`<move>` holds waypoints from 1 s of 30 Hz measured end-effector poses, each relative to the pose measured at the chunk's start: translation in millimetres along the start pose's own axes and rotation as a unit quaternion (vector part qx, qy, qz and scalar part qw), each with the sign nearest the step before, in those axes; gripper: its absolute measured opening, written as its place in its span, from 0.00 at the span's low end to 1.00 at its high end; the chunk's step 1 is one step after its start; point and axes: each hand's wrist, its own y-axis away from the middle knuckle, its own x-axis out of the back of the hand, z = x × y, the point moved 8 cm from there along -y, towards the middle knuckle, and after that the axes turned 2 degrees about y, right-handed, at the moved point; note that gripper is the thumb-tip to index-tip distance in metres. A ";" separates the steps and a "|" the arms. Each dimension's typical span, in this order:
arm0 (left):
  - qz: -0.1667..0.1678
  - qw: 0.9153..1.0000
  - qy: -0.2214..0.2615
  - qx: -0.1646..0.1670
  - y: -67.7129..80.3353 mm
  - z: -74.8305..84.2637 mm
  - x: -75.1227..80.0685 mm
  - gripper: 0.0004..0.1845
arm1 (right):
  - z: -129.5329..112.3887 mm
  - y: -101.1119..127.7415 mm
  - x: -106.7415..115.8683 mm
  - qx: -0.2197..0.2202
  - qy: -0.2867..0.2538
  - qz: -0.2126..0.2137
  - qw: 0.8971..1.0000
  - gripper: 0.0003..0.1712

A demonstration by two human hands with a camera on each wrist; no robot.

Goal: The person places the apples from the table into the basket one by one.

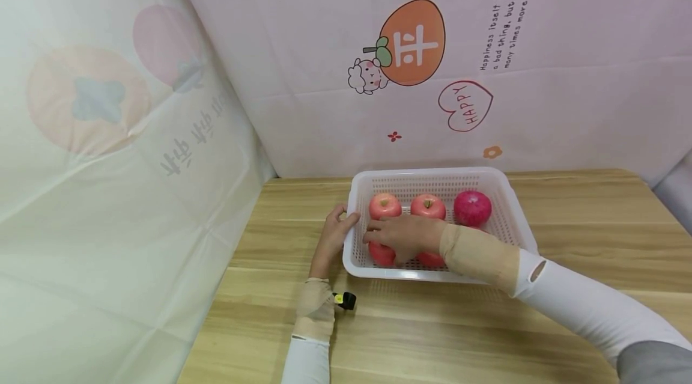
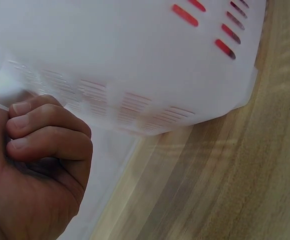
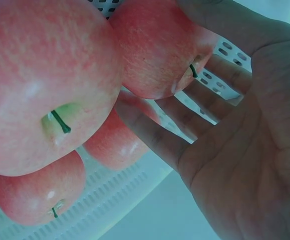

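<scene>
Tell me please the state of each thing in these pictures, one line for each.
white basket: upright on the wooden table, holds fruit.
apples: whole, lying inside the basket.
dark red fruit: whole, in the basket's far right corner.
left hand: fingers curled at the basket's left rim.
right hand: fingers straight, reaching over the near apples.

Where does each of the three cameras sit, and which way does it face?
Head: worn high, looking forward and down at the white perforated plastic basket on the wooden table; both forearms show.
Left wrist: low beside the basket wall; the left hand shows with its fingers curled.
Right wrist: inside the basket, facing red apples; the right hand is spread open.
Shared: basket and apples appear in the head and right wrist views.
</scene>
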 end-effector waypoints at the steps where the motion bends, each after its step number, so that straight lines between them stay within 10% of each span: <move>1: -0.003 1.000 -0.002 0.001 2.1 3.4 -0.5 0.10 | -0.2 0.3 0.7 0.002 -0.003 0.002 1.000 0.45; 30: -0.031 0.994 -0.109 -0.003 -9.6 1.0 8.7 0.22 | 48.2 60.3 14.3 -0.103 -0.131 0.026 0.986 0.47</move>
